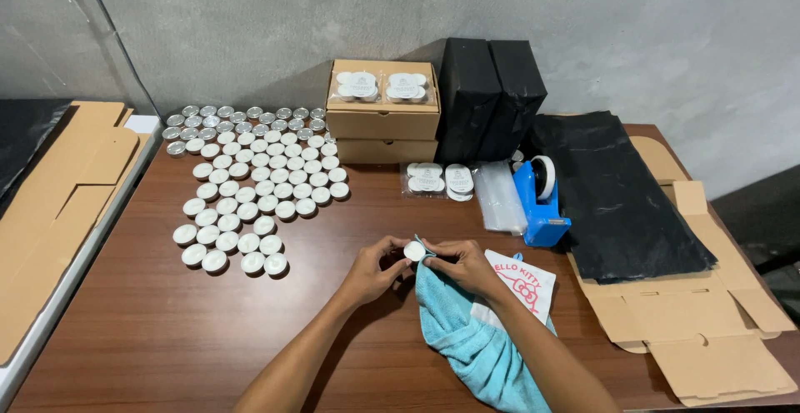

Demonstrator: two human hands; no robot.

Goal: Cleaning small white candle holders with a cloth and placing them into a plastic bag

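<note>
tealight [414, 250] pinched between both hands' fingers [398, 252]

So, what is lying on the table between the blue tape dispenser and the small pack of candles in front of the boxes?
In the head view, a stack of clear plastic bags lies between the tape dispenser and the pack of candles.

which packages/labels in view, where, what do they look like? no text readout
Two stacked kraft boxes, back centre: tan, rectangular, clear tealight packs on top.
Clear packs of tealights, in front of boxes: white discs in film.
Two black wrapped parcels, right of boxes, leaning on wall.
White printed bag, by right hand: red drawing.
Flat cardboard blank, right edge: tan, unfolded.
</note>
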